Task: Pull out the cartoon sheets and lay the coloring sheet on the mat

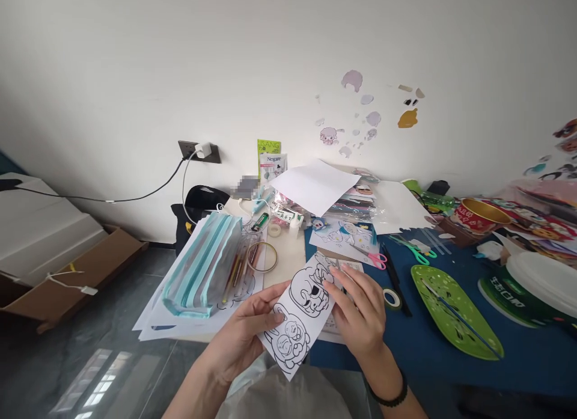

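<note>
I hold a strip of white paper with black-outline cartoon characters (pixel 301 311) above the table's near edge. My left hand (pixel 246 335) pinches its lower left side with thumb on top. My right hand (pixel 358 314) grips its right edge, fingers curled over the paper; a black band circles that wrist. More printed cartoon sheets (pixel 340 234) lie just beyond on the blue table cover (pixel 433 347).
A stack of blue face masks in a clear bag (pixel 202 266) sits to the left on white sheets. Pink scissors (pixel 376 259), green scissors (pixel 412 249), a tape roll (pixel 392 297), a green leaf-shaped tray (pixel 455 311), a gold-rimmed bowl (pixel 480 214) and a cardboard box (pixel 67 278) on the floor.
</note>
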The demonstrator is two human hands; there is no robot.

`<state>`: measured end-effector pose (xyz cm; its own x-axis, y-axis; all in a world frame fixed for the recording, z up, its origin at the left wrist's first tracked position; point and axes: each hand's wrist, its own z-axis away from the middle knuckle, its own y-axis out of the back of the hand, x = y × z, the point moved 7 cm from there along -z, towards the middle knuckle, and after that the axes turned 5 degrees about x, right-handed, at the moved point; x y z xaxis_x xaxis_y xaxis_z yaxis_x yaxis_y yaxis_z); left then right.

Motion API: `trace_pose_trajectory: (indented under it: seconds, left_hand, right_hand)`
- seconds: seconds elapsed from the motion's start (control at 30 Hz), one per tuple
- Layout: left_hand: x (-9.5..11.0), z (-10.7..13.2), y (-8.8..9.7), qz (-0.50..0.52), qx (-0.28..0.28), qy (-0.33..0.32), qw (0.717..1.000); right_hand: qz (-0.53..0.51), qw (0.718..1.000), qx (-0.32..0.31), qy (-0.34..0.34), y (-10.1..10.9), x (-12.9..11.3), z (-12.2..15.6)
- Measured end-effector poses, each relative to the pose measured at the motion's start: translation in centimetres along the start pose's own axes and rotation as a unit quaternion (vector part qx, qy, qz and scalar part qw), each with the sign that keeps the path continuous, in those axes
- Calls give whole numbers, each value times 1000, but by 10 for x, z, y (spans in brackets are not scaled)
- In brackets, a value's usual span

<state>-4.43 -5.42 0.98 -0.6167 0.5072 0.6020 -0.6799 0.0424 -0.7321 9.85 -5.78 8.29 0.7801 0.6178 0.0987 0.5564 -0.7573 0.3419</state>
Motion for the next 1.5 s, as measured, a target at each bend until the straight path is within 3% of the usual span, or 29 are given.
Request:
trace_pose_trajectory:
  seconds: [0.17, 0.27, 0.37, 0.47, 0.57, 0.63, 0.67, 0.73, 0.87, 0.93, 1.03, 1.13, 1.23, 1.37, 1.5]
  left_hand:
    - [11, 8, -3, -16, -2, -34, 999]
    - [31, 20, -2, -91, 41, -126, 987]
    - [50, 38, 5, -203, 141, -225, 943]
    - [59, 50, 12, -297, 192, -248, 902]
    - [58, 52, 16, -285, 143, -213, 923]
    - [61, 57, 23, -252, 139, -210, 934]
    - [65, 61, 29, -241, 155, -219, 933]
    - [76, 74, 44, -214, 204, -247, 923]
    - [103, 110, 84, -137, 314, -292, 893]
    - [116, 128, 107, -100, 357, -300, 879]
    - [127, 143, 144, -46, 412, -286, 864]
    - [131, 145, 172, -12, 446, -278, 851]
    - [129, 140, 187, -4, 452, -259, 853]
    - [129, 138, 190, -5, 440, -245, 864]
    - [137, 133, 185, -46, 407, -235, 882]
  right_hand:
    - [-134, 991, -10, -27, -2, 3, -3]
    - [-218, 958, -40, -182, -6, 18, -6]
    - [-290, 865, -155, -379, -25, 25, -3]
    - [-414, 732, -260, -475, -48, 0, -6]
    - [-529, 601, -333, -498, -68, -39, -16]
    - [-570, 556, -361, -484, -77, -60, -25]
    - [-575, 560, -372, -466, -81, -66, -30]
    - [-554, 610, -393, -407, -90, -70, -41]
    - [-345, 812, -442, -163, -118, -69, -57]
    - [-263, 853, -445, -75, -140, -72, -60]
    - [-229, 859, -455, 57, -172, -93, -66]
    - [-221, 835, -460, 204, -194, -125, -75]
    - [-214, 804, -457, 312, -202, -152, -84]
    - [-185, 784, -461, 372, -200, -165, -86]
    - [-168, 797, -446, 372, -194, -150, -78]
